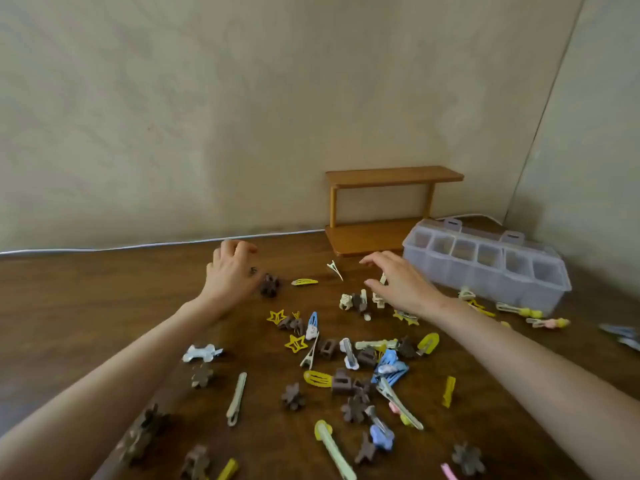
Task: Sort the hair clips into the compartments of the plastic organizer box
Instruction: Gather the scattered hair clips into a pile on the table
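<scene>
Many hair clips lie scattered on the brown wooden table (86,323): brown flower claws (270,285), yellow star clips (296,343), blue snap clips (391,370), and long cream clips (237,398). The clear plastic organizer box (485,268) stands open at the right, its row of compartments looking empty. My left hand (230,275) hovers palm down with curled fingers beside a brown flower claw; a tiny dark clip (253,270) shows at its thumb. My right hand (398,282) is spread above a cluster of cream claw clips (360,301), left of the box.
A small wooden two-tier shelf (388,206) stands against the wall behind the box. A white cable (138,246) runs along the table's back edge. More clips (547,322) lie in front of the box and at the far right edge.
</scene>
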The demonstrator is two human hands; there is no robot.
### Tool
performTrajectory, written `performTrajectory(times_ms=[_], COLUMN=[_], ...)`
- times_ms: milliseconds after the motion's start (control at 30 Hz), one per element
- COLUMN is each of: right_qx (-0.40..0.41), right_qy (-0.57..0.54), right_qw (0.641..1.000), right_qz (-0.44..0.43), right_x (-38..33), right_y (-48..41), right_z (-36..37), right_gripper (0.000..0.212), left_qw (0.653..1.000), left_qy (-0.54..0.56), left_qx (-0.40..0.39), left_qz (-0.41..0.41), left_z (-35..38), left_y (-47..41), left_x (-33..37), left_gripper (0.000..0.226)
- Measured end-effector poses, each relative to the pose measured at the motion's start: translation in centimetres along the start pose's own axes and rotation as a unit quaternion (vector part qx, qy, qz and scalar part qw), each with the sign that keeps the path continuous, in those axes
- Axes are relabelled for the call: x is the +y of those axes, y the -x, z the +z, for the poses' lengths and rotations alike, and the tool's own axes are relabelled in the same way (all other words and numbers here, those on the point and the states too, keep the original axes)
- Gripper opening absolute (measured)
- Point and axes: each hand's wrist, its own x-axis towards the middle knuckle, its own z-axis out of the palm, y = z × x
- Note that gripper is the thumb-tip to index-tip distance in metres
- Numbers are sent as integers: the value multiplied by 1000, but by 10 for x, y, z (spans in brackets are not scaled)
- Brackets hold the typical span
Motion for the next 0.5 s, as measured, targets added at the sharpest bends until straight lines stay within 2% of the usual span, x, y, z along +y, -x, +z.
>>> performTrajectory(times_ms=[100,233,367,500], right_qx=[7,-12,-55,-101], right_qy=[9,18,-34,-60], right_qw=[1000,998,994,988], right_qz=[24,56,93,101], right_x=[1,9,11,2], right_y=[9,7,1,-16], right_z=[0,9,13,18], right_gripper=[42,51,59,63], left_qw=[997,989,984,971], left_qy=[-5,40,55,54], left_qx=[2,-84,-158,-228], left_qz=[-74,-114,-66,48], left_z=[-3,1,2,-1], left_y=[7,7,1,1], left_x=[-18,-29,-23,-4], left_gripper=[63,77,69,60])
